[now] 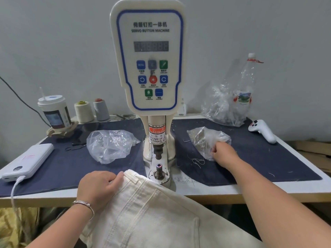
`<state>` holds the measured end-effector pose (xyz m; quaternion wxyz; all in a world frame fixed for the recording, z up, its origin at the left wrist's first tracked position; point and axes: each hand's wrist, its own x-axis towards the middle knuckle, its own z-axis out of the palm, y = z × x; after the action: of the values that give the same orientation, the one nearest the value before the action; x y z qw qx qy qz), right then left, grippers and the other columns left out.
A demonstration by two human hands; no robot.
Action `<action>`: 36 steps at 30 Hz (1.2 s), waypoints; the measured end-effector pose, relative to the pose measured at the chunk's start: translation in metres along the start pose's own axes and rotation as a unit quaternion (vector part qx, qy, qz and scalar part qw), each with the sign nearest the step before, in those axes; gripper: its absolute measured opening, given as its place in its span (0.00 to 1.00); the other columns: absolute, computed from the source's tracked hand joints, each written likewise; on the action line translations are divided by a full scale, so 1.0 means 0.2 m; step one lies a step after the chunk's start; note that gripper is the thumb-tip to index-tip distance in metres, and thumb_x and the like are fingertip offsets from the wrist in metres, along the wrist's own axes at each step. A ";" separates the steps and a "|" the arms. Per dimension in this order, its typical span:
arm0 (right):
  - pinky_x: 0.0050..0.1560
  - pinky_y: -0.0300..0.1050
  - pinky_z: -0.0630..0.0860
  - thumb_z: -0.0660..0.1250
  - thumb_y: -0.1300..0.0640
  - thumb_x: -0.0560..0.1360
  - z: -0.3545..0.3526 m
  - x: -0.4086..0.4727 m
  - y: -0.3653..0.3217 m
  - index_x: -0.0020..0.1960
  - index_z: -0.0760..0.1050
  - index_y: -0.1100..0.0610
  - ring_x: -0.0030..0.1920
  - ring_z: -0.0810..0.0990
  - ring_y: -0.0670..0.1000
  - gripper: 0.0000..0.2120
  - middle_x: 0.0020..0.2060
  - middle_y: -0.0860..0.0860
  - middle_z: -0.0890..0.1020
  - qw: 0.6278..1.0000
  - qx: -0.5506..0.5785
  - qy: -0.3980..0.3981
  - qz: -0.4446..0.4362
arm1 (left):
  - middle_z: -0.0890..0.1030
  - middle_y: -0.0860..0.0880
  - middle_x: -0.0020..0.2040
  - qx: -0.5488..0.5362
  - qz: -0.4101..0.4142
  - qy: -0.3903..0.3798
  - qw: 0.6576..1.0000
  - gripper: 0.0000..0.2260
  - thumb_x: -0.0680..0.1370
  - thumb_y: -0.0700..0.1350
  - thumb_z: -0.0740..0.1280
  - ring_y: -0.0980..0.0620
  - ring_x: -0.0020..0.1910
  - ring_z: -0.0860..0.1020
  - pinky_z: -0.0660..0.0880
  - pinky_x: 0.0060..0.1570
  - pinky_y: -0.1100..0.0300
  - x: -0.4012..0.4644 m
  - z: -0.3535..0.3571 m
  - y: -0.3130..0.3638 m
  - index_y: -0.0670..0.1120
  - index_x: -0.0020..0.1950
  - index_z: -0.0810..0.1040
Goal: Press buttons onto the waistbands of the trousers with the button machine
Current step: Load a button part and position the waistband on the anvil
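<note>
two hands split the work: the left hand [99, 185] grips the cream cotton trousers' waistband [131, 178] at the surface's front edge, beside the white button machine's lower die [159, 170], while the right hand [222, 151] has its fingers curled into the clear plastic bag of metal buttons [206, 140], probably fetching one.

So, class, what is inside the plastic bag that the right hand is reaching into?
The plastic bag holds small dull metal pieces, too small to identify. The right hand covers its opening.

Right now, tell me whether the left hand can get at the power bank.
Probably yes. The left hand grips the trousers' waistband; bare dark mat lies between it and the power bank, so it must let go first.
</note>
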<state>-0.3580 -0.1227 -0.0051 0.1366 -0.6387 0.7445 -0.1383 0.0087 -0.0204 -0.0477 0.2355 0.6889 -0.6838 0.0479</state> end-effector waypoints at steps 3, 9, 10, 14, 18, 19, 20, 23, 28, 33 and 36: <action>0.45 0.44 0.68 0.62 0.63 0.77 0.01 0.00 0.01 0.51 0.76 0.61 0.51 0.78 0.57 0.06 0.50 0.57 0.80 1.000 0.009 0.019 -0.010 | 0.61 0.51 0.21 0.000 -0.001 0.001 1.000 0.26 0.70 0.66 0.47 0.54 0.22 0.60 0.56 0.26 0.58 0.00 0.00 0.00 0.45 0.24 0.58; 0.45 0.44 0.70 0.63 0.62 0.76 0.02 0.01 0.03 0.50 0.77 0.58 0.50 0.78 0.56 0.05 0.48 0.54 0.81 0.999 0.019 0.037 -0.019 | 0.61 0.51 0.20 0.004 0.004 -0.002 1.000 0.26 0.70 0.66 0.47 0.54 0.22 0.59 0.55 0.25 0.59 0.00 -0.01 0.02 0.46 0.23 0.57; 0.46 0.44 0.72 0.64 0.62 0.76 0.02 0.01 0.04 0.49 0.77 0.58 0.50 0.78 0.56 0.04 0.47 0.53 0.81 0.998 0.030 0.041 -0.023 | 0.60 0.51 0.20 0.004 0.004 0.000 1.000 0.26 0.70 0.66 0.47 0.54 0.22 0.59 0.55 0.25 0.59 0.00 -0.01 0.01 0.46 0.23 0.57; 0.48 0.45 0.75 0.66 0.63 0.74 0.03 0.00 0.07 0.43 0.80 0.55 0.46 0.77 0.53 0.06 0.41 0.51 0.82 0.995 0.051 0.076 -0.040 | 0.61 0.50 0.21 0.008 -0.001 0.001 1.000 0.26 0.70 0.65 0.47 0.53 0.22 0.60 0.55 0.25 0.59 0.00 -0.01 0.02 0.45 0.24 0.57; 0.46 0.46 0.77 0.64 0.65 0.73 0.01 -0.01 0.07 0.44 0.84 0.57 0.47 0.78 0.57 0.10 0.44 0.55 0.83 0.995 -0.025 0.078 -0.062 | 0.61 0.51 0.21 0.008 0.001 -0.002 1.000 0.26 0.70 0.65 0.46 0.53 0.23 0.60 0.55 0.26 0.58 0.00 0.00 0.01 0.45 0.24 0.58; 0.45 0.46 0.77 0.64 0.65 0.72 0.00 -0.01 0.06 0.43 0.84 0.56 0.47 0.78 0.57 0.11 0.44 0.55 0.83 0.994 -0.046 0.072 -0.063 | 0.61 0.51 0.21 0.008 0.003 -0.001 1.000 0.26 0.70 0.65 0.46 0.53 0.23 0.59 0.55 0.26 0.58 0.00 0.00 0.01 0.45 0.24 0.58; 0.43 0.44 0.75 0.63 0.65 0.72 -0.01 0.00 0.05 0.41 0.83 0.56 0.46 0.78 0.57 0.11 0.43 0.55 0.83 0.994 -0.063 0.062 -0.059 | 0.61 0.51 0.21 0.008 0.005 0.000 1.000 0.26 0.70 0.65 0.46 0.53 0.23 0.59 0.56 0.26 0.58 0.00 0.00 0.01 0.45 0.24 0.58; 0.42 0.42 0.68 0.62 0.62 0.74 -0.03 0.04 0.01 0.44 0.80 0.57 0.46 0.76 0.55 0.08 0.47 0.56 0.81 0.995 -0.089 0.026 -0.021 | 0.61 0.50 0.21 0.008 0.004 -0.001 1.000 0.26 0.71 0.65 0.47 0.53 0.23 0.59 0.55 0.26 0.58 0.00 0.00 0.00 0.45 0.24 0.58; 0.44 0.42 0.74 0.63 0.58 0.76 -0.03 0.08 0.00 0.52 0.80 0.57 0.42 0.72 0.53 0.10 0.49 0.56 0.82 0.986 -0.147 0.039 -0.071 | 0.60 0.51 0.21 0.010 0.008 -0.002 1.000 0.27 0.71 0.65 0.47 0.53 0.22 0.59 0.55 0.25 0.58 0.00 0.00 0.00 0.44 0.24 0.58; 0.37 0.34 0.70 0.65 0.54 0.75 -0.08 0.10 -0.08 0.50 0.81 0.54 0.43 0.77 0.50 0.08 0.44 0.51 0.81 0.953 -0.268 -0.079 -0.120 | 0.60 0.51 0.21 0.009 0.007 -0.002 1.000 0.26 0.71 0.65 0.47 0.53 0.22 0.59 0.55 0.26 0.57 0.00 0.00 0.00 0.44 0.24 0.59; 0.50 0.40 0.74 0.62 0.51 0.75 -0.10 0.16 -0.15 0.39 0.80 0.53 0.49 0.81 0.48 0.11 0.44 0.44 0.83 0.661 -0.689 -0.169 -0.245 | 0.60 0.51 0.21 0.014 0.008 -0.005 1.000 0.27 0.71 0.65 0.46 0.53 0.23 0.59 0.55 0.26 0.58 0.00 0.00 0.00 0.44 0.24 0.59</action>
<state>-0.3422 -0.1578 0.0245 -0.2577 -0.7223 0.4074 0.4958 0.0082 -0.0207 -0.0474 0.2226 0.6868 -0.6897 0.0560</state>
